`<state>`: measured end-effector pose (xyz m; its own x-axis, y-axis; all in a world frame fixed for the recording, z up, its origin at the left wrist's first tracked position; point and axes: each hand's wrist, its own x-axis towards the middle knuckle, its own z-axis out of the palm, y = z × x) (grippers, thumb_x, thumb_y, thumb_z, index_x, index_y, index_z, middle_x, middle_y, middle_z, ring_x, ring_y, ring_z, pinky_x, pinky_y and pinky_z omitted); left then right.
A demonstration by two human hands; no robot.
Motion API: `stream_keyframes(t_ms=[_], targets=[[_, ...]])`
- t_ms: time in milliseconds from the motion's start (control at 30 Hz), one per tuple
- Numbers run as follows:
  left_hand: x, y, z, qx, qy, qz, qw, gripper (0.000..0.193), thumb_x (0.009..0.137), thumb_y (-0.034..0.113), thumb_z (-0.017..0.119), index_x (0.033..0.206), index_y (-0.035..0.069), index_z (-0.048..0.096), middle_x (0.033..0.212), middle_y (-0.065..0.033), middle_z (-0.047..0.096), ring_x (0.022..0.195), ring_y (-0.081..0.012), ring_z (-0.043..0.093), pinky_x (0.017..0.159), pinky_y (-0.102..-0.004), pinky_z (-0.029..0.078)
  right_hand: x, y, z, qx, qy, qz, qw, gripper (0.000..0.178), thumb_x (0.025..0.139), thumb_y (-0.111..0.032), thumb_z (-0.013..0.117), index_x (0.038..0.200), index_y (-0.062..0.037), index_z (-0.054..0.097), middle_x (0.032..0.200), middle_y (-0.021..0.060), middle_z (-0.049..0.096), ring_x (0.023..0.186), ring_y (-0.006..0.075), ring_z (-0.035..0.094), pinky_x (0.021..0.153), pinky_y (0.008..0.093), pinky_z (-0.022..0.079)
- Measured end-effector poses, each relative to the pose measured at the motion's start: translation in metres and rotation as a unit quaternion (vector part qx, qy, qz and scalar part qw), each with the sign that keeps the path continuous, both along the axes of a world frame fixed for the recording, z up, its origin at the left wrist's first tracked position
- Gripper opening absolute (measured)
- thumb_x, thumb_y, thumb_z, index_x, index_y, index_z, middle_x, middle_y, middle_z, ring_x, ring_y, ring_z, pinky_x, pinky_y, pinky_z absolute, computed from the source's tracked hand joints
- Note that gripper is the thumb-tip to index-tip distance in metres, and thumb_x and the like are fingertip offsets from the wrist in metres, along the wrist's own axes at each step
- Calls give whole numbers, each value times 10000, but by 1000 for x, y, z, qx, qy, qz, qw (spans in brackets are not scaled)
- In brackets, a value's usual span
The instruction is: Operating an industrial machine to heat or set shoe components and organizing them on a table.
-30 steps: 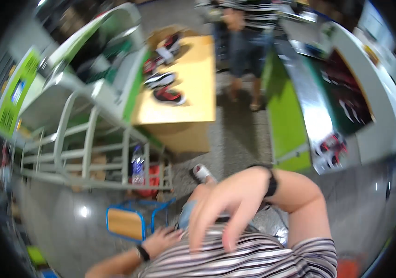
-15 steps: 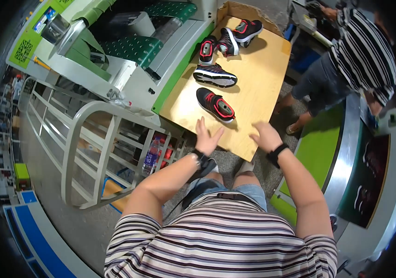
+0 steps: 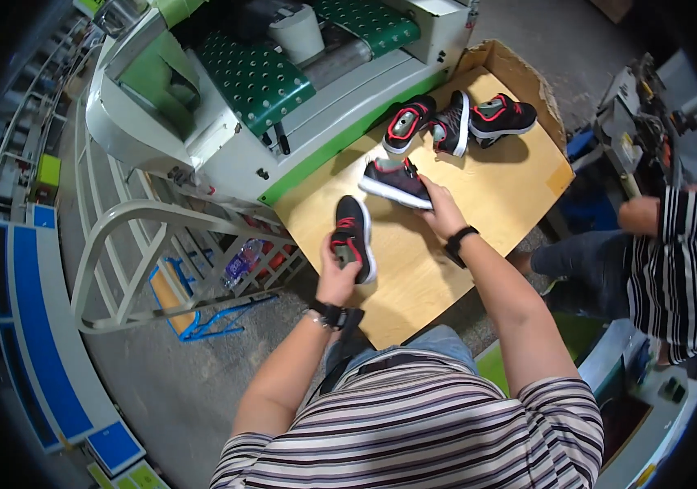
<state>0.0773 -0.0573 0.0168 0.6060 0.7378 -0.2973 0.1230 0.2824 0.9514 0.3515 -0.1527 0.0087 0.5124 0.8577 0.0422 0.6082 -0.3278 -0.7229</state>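
Shoes [image 3: 453, 124]: we count five, black with red trim and white soles; three rest at the far end of the wooden table [image 3: 414, 285], and we hold the other two.
Left hand [image 3: 337, 275]: we pinch the left shoe [image 3: 352, 213] at its heel end, thumb near the opening, fingers along the outer side.
Left shoe position: above the near left part of the table, toe pointing away from us; we cannot tell whether the sole touches the wood.
Right hand [image 3: 445, 210]: we keep the fingers closed on the near end of the right shoe [image 3: 401, 186]; the thumb's exact place we cannot tell.
Right shoe position: beyond and to the right of the left shoe, apart from it, white sole edge toward us.
Far shoes: close together; the middle one is tipped on its side.
Cardboard [image 3: 528, 81]: stands along the table's far edge.
Machine [image 3: 324, 134]: beside the table on our left, with a green dotted belt [image 3: 255, 81].
Rail [image 3: 132, 210]: grey metal bars on our left, near a blue-framed stool [image 3: 171, 306].
Co-worker [image 3: 674, 269]: right of the table, in a striped shirt.
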Motion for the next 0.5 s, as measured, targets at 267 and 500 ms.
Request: stream_keyframes(t_ms=[267,500], targets=[[19,17,15,344,423,-30,837,1032,858,297,712,1537,-28,7,1595,-283,70,1491,-401,92,1179,-533,147,-8,-64,-5,-79,-232,247,938,759,853,-111,625,1521,-274,303,1599,106,259,1377,412,372,1095,584,327],[64,-73,12,331,166,-219,903,985,761,265,789,1540,113,205,1575,-258,150,1447,-425,220,1183,-460,214,-26,-144,-17,-29,-5,-3,1000,519,858,-126,644,1350,-51,498,1401,269,435,1288,428,438,1072,451,394]])
